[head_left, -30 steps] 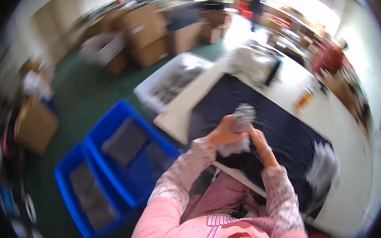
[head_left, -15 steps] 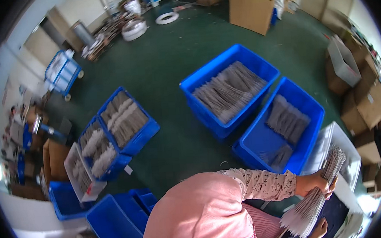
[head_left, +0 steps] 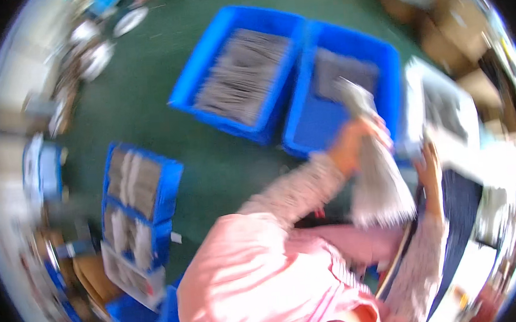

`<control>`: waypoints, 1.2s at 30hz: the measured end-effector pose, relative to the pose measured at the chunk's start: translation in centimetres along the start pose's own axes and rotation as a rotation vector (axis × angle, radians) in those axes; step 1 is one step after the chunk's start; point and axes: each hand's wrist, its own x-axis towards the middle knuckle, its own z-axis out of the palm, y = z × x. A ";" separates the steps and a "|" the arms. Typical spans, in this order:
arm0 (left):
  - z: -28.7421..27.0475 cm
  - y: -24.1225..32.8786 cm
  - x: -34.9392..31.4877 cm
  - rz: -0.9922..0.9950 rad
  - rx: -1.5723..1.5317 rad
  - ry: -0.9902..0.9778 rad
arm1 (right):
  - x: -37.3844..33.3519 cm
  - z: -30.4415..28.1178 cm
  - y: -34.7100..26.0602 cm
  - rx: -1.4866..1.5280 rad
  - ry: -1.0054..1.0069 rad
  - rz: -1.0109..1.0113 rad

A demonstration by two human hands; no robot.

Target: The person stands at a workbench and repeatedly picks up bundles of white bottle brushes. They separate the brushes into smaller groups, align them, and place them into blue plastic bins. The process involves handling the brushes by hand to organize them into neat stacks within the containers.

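At the far left, a blue-and-white cart (head_left: 44,173) stands near the wall, its details blurred. To its right, at lower left, come an open blue tub (head_left: 131,319), a white crate (head_left: 153,294) and two smaller blue bins (head_left: 170,188) in a row, the two bins filled with grey and white bundles. A small white scrap (head_left: 176,237) lies just beside them on the green floor (head_left: 146,97). Toward the centre is the person's pink garment (head_left: 242,276), with patterned sleeves. Beyond it, two large blue containers stand side by side: the left container (head_left: 203,57) carries closely packed grey bundles, while the right container (head_left: 318,124) has a grey stack (head_left: 344,71) toward its far end and bare blue bottom nearer the person. The left grip (head_left: 351,145) is closed around the middle of a bundle of thin pale strands (head_left: 382,188); the bundle's narrow upper end is seen against the right container, and its flared lower end spreads above the person's lap. Farther right, the right grip (head_left: 429,167) is parted, thumb apart from extended fingers, with nothing visible in it, near a white bin (head_left: 412,102) of grey material. At the right, a dark cloth (head_left: 459,213) covers part of a pale tabletop (head_left: 468,260), and cardboard boxes (head_left: 458,27) stand at upper right.
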 end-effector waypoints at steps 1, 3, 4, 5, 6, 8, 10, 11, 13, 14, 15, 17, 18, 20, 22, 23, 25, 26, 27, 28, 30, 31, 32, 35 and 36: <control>-2.5 1.5 0.7 -0.045 -0.019 0.001 | 0.8 0.4 -0.7 -0.022 -0.014 -0.024; -4.2 3.9 0.8 0.011 0.018 0.042 | 0.3 -0.3 -0.9 -0.056 -0.010 -0.008; -5.2 5.1 0.9 -0.025 0.068 0.122 | -0.4 -0.5 -1.1 -0.070 0.003 0.014; -8.0 6.8 1.8 -0.086 0.149 0.168 | -1.3 0.0 -1.2 -0.075 0.058 0.033; -10.0 8.3 2.2 -0.086 0.290 0.345 | -1.9 0.4 -1.5 -0.081 0.119 0.024; -11.3 11.3 4.1 -0.084 0.580 0.613 | -1.7 -0.7 -2.9 -0.110 0.134 0.075; -13.7 13.4 6.0 -0.089 0.883 0.748 | -2.2 -0.3 -3.7 -0.122 0.142 0.093; -15.1 14.2 7.2 -0.093 1.044 0.790 | -2.1 -0.1 -4.1 -0.114 0.147 0.093; -17.1 13.5 10.4 0.075 1.497 0.758 | -2.2 -0.1 -4.1 -0.113 0.154 0.102; -19.4 13.3 12.2 0.104 1.697 0.781 | -2.0 0.0 -4.1 -0.110 0.153 0.104; -20.5 12.8 14.3 0.132 1.898 0.781 | -1.8 -0.6 -3.8 -0.115 0.155 0.115; -20.6 9.5 16.7 -0.017 2.019 0.905 | -1.9 -0.6 -4.0 -0.096 0.150 0.141; -20.0 7.6 17.4 -0.079 2.160 0.960 | -1.8 -0.5 -4.0 -0.074 0.154 0.147; -22.7 6.1 19.3 -0.238 2.198 0.995 | -1.6 -0.6 -4.0 -0.038 0.168 0.141; -24.4 3.7 20.4 -0.371 2.215 1.021 | -1.6 -1.0 -4.0 -0.024 0.182 0.134; -25.4 2.9 20.7 -0.419 2.227 1.029 | -1.7 -1.0 -4.1 -0.019 0.176 0.154; -31.1 2.4 21.6 -0.495 2.182 1.138 | -1.4 -1.4 -4.6 -0.018 0.165 0.181; -33.7 2.8 21.5 -0.544 2.133 1.149 | -1.1 -1.7 -4.7 -0.016 0.154 0.190; -33.7 2.2 21.5 -0.604 2.095 1.145 | -1.3 -1.7 -4.8 -0.013 0.149 0.212; -31.8 0.7 21.1 -0.649 2.118 1.167 | -1.5 -1.6 -4.9 -0.010 0.144 0.234; -36.3 1.4 21.5 -0.649 2.116 1.114 | -1.0 -2.1 -5.2 -0.013 0.144 0.229; -36.4 1.0 21.2 -0.655 2.116 1.090 | -0.9 -2.5 -5.2 0.008 0.106 0.229; -36.6 0.5 20.7 -0.686 2.043 1.062 | -0.8 -3.2 -5.0 0.031 0.067 0.227; -38.6 -0.9 20.2 -0.721 1.712 0.911 | -1.0 -3.6 -4.8 0.047 0.040 0.221; -40.0 -0.9 20.1 -0.705 1.580 0.859 | -1.0 -3.5 -4.8 0.040 0.047 0.219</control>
